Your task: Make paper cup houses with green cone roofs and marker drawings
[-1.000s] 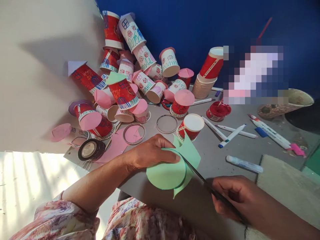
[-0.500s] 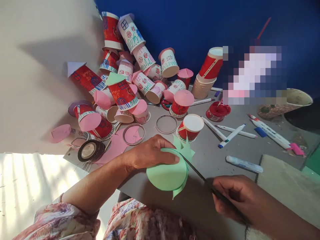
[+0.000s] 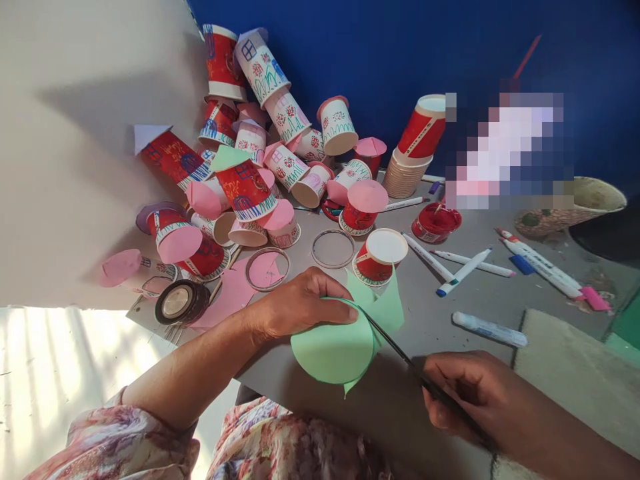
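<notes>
- Since the frame a second ago, the green paper has turned a little under the left hand; its loose offcut now stands up in a taller flap just in front of the red cup, where half a second ago it looked jagged and low.
- The scissors and the right hand sit in nearly the same place as before; the cup pile has not shifted.
- No brand or wording can be read; the cups carry drawn windows, flowers and grass strokes, and the print on the red cup is too small to make out.
- The left hand lies palm down on the green paper, fingers stretched toward the blade, thumb tucked at the near edge, pinning the sheet to the grey table.
- The right hand is closed around the scissors' handles, knuckles up, forearm coming in from the lower right.
- The blades meet the paper at the rounded edge, just on the near side of the red cup.
- Markers lie beside the red cup, away from the pile; a tape roll lies on its other side, beyond the left wrist.
</notes>
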`<state>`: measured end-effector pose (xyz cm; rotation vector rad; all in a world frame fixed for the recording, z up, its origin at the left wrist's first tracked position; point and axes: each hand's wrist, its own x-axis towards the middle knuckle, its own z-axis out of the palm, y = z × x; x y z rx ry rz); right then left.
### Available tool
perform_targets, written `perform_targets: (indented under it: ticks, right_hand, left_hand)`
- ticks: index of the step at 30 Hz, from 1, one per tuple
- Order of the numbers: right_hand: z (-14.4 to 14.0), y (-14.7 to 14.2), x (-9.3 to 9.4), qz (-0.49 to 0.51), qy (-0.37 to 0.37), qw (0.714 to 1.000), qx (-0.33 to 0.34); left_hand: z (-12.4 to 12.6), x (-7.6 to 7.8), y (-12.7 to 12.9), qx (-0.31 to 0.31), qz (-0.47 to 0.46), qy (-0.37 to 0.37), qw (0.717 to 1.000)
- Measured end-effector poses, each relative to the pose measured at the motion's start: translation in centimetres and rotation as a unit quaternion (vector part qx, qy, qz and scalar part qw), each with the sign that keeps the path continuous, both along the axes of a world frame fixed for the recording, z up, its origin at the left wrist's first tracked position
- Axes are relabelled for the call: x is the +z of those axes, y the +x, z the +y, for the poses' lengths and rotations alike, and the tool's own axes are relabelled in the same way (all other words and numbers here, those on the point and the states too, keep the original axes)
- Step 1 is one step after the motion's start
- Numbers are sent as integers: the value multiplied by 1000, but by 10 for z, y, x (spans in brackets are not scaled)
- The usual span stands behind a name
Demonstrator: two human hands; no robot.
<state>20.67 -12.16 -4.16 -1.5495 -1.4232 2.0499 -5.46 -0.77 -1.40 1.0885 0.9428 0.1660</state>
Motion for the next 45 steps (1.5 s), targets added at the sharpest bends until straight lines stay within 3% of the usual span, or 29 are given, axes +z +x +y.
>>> perform_targets:
  ticks: [22, 33, 38, 45]
  right_hand:
    - [-1, 5, 0, -22, 17, 999, 26]
    - [-1, 0, 3, -25, -9, 999, 17]
    - [0, 4, 2, -9, 8, 1000, 20]
    - [-2, 5, -4, 6, 12, 1000, -19]
  left_hand:
    - [3, 1, 1, -60, -10, 32, 998]
    - [0, 1, 1, -85, -5, 29, 996]
    - [1, 0, 0, -81, -5, 25, 996]
    - [3, 1, -1, -16, 5, 38, 999]
